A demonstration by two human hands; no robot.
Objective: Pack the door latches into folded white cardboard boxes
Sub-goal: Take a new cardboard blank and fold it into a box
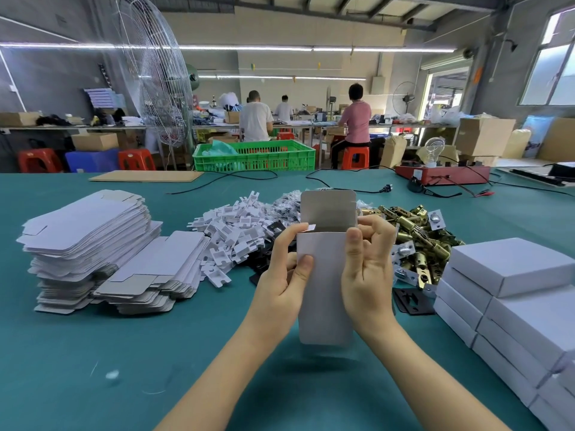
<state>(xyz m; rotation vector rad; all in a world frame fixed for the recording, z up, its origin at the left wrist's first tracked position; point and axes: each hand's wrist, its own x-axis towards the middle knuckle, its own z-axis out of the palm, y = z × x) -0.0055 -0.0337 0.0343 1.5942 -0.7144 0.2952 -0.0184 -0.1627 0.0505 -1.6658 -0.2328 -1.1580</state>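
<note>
Over a green table (pixel 93 353), the left hand (pixel 281 275) and right hand (pixel 367 272) pinch an upright white cardboard box (pixel 325 290), top flap open; likely next, taking a brass door latch from the pile (pixel 413 231) just right.

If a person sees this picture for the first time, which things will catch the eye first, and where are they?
At the centre, the left hand and the right hand hold up a white cardboard box with its top flap open. To the right behind it lies a heap of brass door latches. On the left of the green table stands a tall stack of flat box blanks.
</note>
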